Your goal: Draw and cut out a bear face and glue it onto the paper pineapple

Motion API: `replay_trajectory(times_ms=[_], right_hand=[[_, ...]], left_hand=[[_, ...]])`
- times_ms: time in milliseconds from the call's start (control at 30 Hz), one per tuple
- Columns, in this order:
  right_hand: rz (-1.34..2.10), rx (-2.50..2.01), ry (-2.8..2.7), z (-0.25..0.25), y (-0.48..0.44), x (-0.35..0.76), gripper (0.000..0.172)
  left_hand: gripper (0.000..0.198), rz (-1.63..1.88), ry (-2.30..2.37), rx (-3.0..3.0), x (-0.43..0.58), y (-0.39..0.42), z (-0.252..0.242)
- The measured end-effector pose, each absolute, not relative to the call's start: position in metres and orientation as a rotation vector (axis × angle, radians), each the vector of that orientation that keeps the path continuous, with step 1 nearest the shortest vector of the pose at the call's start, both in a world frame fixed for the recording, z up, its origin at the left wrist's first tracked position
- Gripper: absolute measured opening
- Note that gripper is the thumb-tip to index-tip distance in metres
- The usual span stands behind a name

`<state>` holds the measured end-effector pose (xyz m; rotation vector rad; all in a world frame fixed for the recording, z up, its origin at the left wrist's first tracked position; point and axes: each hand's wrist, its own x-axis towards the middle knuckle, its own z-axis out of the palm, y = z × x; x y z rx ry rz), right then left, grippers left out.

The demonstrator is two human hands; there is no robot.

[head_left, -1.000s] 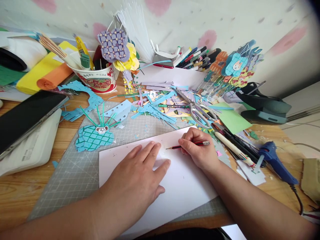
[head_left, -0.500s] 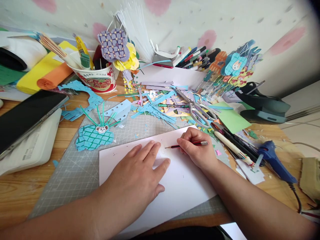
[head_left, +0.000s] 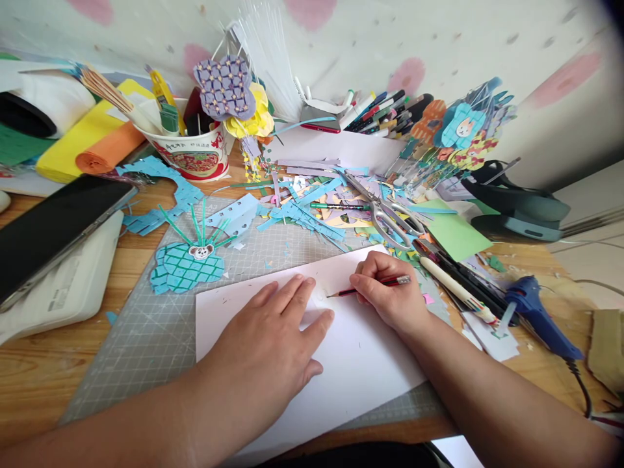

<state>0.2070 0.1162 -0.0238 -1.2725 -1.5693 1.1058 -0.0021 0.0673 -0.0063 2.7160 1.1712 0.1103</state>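
A white sheet of paper (head_left: 361, 364) lies at an angle over a grey cutting mat (head_left: 131, 364). My left hand (head_left: 268, 344) rests flat on the sheet, fingers stretched and a little apart. In my right hand (head_left: 390, 289) is a dark red-and-black pencil (head_left: 347, 292), pinched between thumb and fingers. Its tip points left and meets the paper just right of my left fingertips. Very faint marks show near the tip, too pale to make out. Beyond the sheet's left corner lies a blue woven-paper shape (head_left: 188, 266) with green strips and a small bear face.
Paper scraps (head_left: 302, 208) and scissors (head_left: 390, 214) lie behind the sheet. To the right are pens (head_left: 455, 292) and a blue glue gun (head_left: 541, 315) with its cord. A phone (head_left: 58, 227) leans at left; a paper tub (head_left: 195, 153) of tools stands behind.
The pencil tip has shifted slightly down and toward me, and the pencil tilts a bit more. My left hand stays in place on the paper. The whole view has moved slightly.
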Motion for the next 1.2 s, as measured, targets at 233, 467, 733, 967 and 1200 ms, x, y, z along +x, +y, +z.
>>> replay_trajectory(times_ms=[233,467,733,967,1200], right_hand=[[1.088,-1.288,-1.573,-0.0238,0.1153,0.2057,0.025],[1.053,-1.284,-1.546,-0.0276,0.1163,0.2074,0.026],[1.208,-1.167,-1.511,-0.0291,0.1108,0.2056,0.026],[1.209,-1.159,-1.53,-0.0288,0.1097,0.2046,0.026],[1.213,-1.151,-1.535,-0.0289,0.1101,0.2038,0.026]], left_hand=[[0.051,0.099,1.167,2.73,-0.0024,0.067,-0.0066],[0.053,0.101,1.17,2.733,-0.0023,0.0673,-0.0064],[0.053,0.138,1.16,2.764,-0.0027,0.0663,-0.0075],[0.054,0.141,1.168,2.762,-0.0027,0.0671,-0.0091],[0.052,0.158,1.158,2.771,-0.0039,0.0659,-0.0092]])
